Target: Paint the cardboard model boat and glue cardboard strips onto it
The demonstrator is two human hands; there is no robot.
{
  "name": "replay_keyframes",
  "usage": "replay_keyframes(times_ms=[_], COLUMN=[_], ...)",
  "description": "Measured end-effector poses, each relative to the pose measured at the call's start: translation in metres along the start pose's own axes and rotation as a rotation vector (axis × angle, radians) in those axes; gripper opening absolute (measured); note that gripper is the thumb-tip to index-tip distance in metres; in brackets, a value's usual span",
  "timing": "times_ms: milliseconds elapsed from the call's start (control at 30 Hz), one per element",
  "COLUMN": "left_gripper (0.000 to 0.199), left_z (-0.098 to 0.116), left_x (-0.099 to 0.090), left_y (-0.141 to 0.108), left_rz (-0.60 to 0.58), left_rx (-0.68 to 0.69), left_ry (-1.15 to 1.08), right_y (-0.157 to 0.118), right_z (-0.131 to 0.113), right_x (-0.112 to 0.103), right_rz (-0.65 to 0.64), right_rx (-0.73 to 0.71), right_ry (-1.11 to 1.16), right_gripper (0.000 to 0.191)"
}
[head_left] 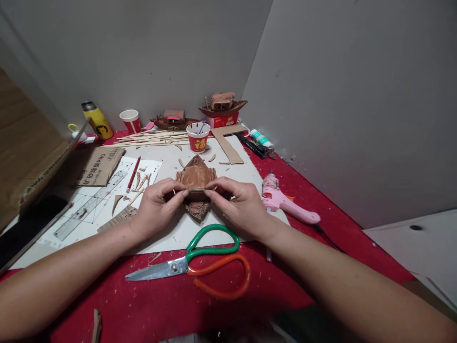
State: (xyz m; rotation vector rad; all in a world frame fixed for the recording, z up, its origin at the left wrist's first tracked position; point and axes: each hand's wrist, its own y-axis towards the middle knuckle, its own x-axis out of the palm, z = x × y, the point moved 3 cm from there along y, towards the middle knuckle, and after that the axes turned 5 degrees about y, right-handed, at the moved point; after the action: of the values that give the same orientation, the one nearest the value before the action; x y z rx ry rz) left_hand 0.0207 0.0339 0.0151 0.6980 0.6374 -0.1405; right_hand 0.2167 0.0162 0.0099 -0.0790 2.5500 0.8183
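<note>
Left hand (157,204) and right hand (240,202), equally near, pinch the pointed brown cardboard model boat (195,176) between them, its long axis pointing forward.

counting from the boat (196,176), a hand could pass near two o'clock, over bare board (250,172) between the cardboard strip (231,150) and the glue gun (283,202). the cup (198,143) blocks twelve, scissors (191,269) lie across six, and the left hand (159,202) and right hand (244,202) fill eight and four.
</note>
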Motion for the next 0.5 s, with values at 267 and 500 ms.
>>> replay_keyframes(times_ms=[267, 500], left_gripper=[0.010, 0.009], left_z=[0.005, 0.000], left_x=[0.000, 0.001], left_y=[-0.001, -0.002], left_rz=[0.021, 0.020], left_rx=[0.169, 0.241], left_ry=[0.166, 0.210], right_y=[0.000, 0.001], right_z=[-0.002, -0.004], right_x=[-0.005, -0.013], right_rz=[0.028, 0.057], right_rx=[-0.034, -0.015], right_ry=[-0.050, -0.061], right_gripper=[0.010, 0.009])
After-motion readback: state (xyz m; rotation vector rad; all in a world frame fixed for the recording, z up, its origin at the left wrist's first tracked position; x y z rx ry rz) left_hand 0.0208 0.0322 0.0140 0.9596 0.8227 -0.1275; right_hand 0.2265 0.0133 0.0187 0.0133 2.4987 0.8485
